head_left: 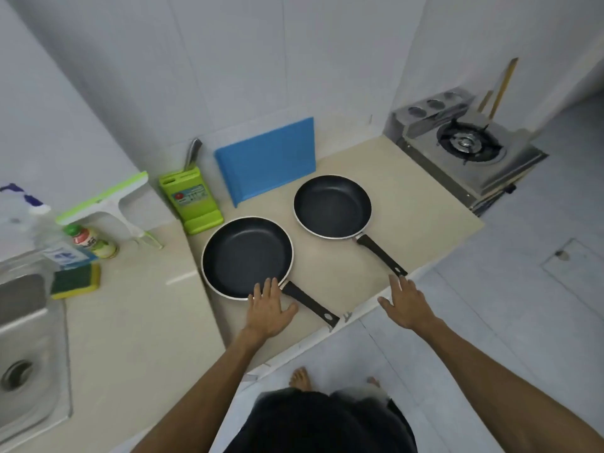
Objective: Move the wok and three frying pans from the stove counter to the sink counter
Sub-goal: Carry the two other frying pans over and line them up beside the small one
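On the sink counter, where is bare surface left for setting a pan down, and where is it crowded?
Bare: the broad beige stretch of the sink counter between the sink, the sponge and the step up to the stove counter.

Crowded: the back strip with the spray bottle, small bottle and squeegee.

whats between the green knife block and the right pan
The blue cutting board, leaning on the wall, stands between the knife block and the right pan in the head view.

Dim, flat light — soft blur throughout, edges bowed, perhaps faint shadows.
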